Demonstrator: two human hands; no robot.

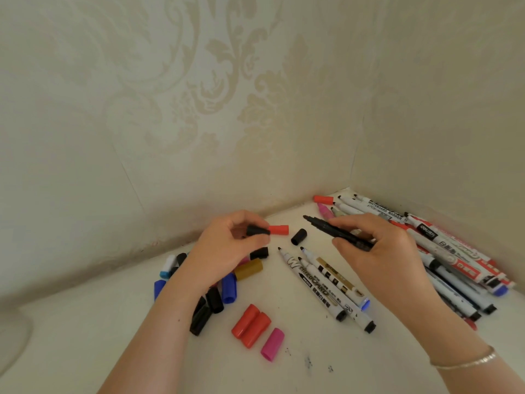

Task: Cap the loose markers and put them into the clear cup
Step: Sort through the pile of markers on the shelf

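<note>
My right hand (377, 251) grips an uncapped black marker (326, 227), its tip pointing left and up. My left hand (227, 248) pinches a small black cap (255, 230) a short way from that tip. Three uncapped white markers (324, 285) lie between my hands. A heap of uncapped markers (454, 257) fills the right corner. Loose caps lie about: a black one (299, 236), a red one (279, 230), two red ones (251, 325), a pink one (272, 344), a gold one (250, 269), a blue one (229, 288). No clear cup is in view.
The white tabletop (284, 371) sits in a corner of patterned wallpaper walls (199, 109). More black caps (203, 315) and blue and white caps (167, 268) lie under and left of my left forearm. A pale rounded object (11, 336) shows at the left edge.
</note>
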